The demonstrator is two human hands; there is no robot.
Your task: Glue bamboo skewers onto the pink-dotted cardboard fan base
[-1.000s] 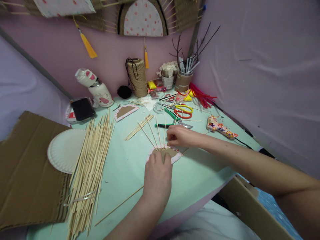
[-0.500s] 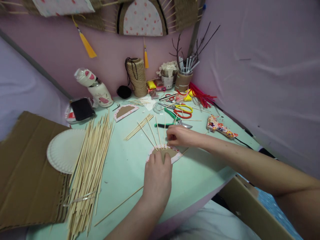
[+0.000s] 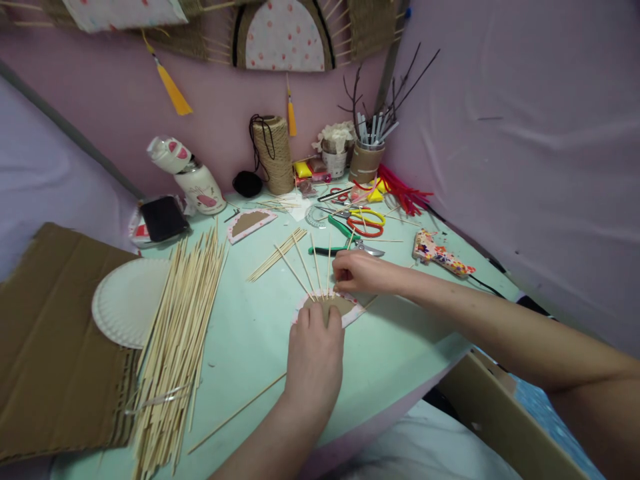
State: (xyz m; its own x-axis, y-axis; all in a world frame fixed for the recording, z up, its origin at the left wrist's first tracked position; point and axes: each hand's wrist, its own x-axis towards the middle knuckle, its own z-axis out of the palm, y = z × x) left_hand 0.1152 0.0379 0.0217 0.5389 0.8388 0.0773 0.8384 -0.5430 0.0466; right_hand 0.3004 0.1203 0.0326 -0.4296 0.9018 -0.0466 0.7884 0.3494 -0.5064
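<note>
A half-round cardboard piece (image 3: pixel 345 305) with a white, pink-dotted cloth border lies at the middle of the table. Several thin wooden sticks (image 3: pixel 303 263) fan out from it toward the back. My left hand (image 3: pixel 316 347) rests over its near edge, fingers bent and holding it in place. At its far right border, my right hand (image 3: pixel 355 272) is closed in a pinch on another stick (image 3: pixel 351 237), whose tip shows above the knuckles. The pinched end is hidden behind the fingers. A second bordered half-round piece (image 3: pixel 253 220) lies farther back, left of centre.
Left are a big bundle of sticks (image 3: pixel 177 340), a paper plate (image 3: pixel 127 303) and corrugated cardboard (image 3: pixel 60 360). Pruning shears (image 3: pixel 327 251) and scissors (image 3: pixel 367 223) lie just beyond my right hand. A patterned glue gun (image 3: pixel 440 255) is at right. Twine (image 3: pixel 277 157) stands behind.
Both hands and the pieces stay almost exactly where they were. Only a very slight shift of the whole view shows.
</note>
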